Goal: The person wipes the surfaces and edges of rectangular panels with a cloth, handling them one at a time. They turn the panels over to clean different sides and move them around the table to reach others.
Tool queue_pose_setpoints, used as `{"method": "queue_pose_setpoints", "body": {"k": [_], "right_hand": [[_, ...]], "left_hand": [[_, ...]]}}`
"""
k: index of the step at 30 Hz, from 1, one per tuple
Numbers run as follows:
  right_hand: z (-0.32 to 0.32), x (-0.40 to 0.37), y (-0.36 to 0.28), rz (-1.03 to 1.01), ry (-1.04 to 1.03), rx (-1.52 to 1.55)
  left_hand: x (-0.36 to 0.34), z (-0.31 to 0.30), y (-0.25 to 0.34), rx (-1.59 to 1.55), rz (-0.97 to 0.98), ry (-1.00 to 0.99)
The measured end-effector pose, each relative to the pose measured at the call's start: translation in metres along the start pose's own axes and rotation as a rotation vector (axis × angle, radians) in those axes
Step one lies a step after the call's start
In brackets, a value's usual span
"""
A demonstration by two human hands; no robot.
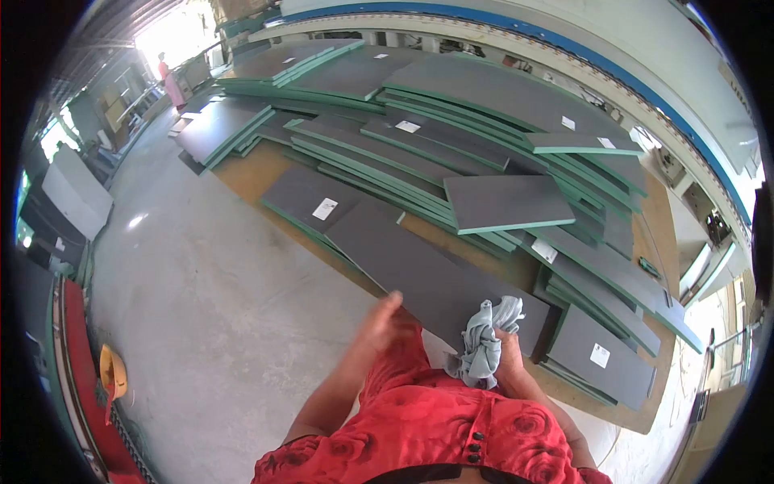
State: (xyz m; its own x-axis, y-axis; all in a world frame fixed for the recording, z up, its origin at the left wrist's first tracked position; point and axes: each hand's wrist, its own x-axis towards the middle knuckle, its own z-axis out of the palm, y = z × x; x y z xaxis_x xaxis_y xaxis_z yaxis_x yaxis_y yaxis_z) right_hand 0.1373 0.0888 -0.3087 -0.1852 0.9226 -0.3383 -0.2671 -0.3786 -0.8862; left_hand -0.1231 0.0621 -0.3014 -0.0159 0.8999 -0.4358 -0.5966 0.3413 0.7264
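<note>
My right hand (509, 353) is closed around a bunched grey cloth (481, 347), held over the near end of a long dark panel (427, 270). Folds of the cloth hang down toward my body and cover part of the fingers. At the panel's near edge is my left hand (377, 332), smeared by motion, its thumb pointing up and its fingers indistinct. The panel lies flat, partly over another dark panel (302, 196) that bears a white label (325, 209).
Stacks of dark panels with green edges (371, 165) spread across a brown board surface (242, 173). A loose panel (508, 202) lies askew on top. Behind runs a long machine with a blue stripe (556, 36). An orange hard hat (113, 371) is at left; a person (171, 83) stands far off.
</note>
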Motion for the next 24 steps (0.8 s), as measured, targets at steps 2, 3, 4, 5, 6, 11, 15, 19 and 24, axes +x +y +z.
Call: {"method": "queue_pose_setpoints", "body": {"k": [2, 3, 4, 5, 6, 11, 15, 19, 24], "right_hand": [[-0.003, 0.002, 0.003, -0.098, -0.058, -0.15], [-0.004, 0.002, 0.004, -0.15, -0.082, -0.223], [0.005, -0.002, -0.007, 0.008, -0.026, 0.012], [0.01, -0.005, -0.013, 0.163, 0.036, 0.251], [0.009, -0.006, -0.011, 0.157, 0.053, 0.262], [-0.003, -0.019, -0.031, 0.096, 0.16, 0.347], [-0.076, -0.028, -0.056, -0.172, 0.313, 0.449], [-0.131, -0.064, -0.107, -0.362, 0.339, 0.519], [-0.149, -0.085, -0.117, -0.475, 0.328, 0.556]], "left_hand": [[0.025, -0.028, 0.012, -0.054, 0.068, 0.025], [0.034, -0.038, 0.017, -0.095, 0.105, 0.032], [0.038, -0.042, 0.024, -0.133, 0.142, 0.035], [0.041, -0.045, 0.027, -0.122, 0.134, 0.028], [0.045, -0.043, 0.028, -0.134, 0.078, 0.04], [0.048, -0.036, 0.021, -0.105, 0.036, -0.008], [0.025, -0.01, 0.003, -0.143, 0.139, 0.103], [0.004, 0.003, -0.009, -0.056, 0.237, 0.11], [0.004, 0.027, -0.038, -0.142, 0.114, 0.085]]}}
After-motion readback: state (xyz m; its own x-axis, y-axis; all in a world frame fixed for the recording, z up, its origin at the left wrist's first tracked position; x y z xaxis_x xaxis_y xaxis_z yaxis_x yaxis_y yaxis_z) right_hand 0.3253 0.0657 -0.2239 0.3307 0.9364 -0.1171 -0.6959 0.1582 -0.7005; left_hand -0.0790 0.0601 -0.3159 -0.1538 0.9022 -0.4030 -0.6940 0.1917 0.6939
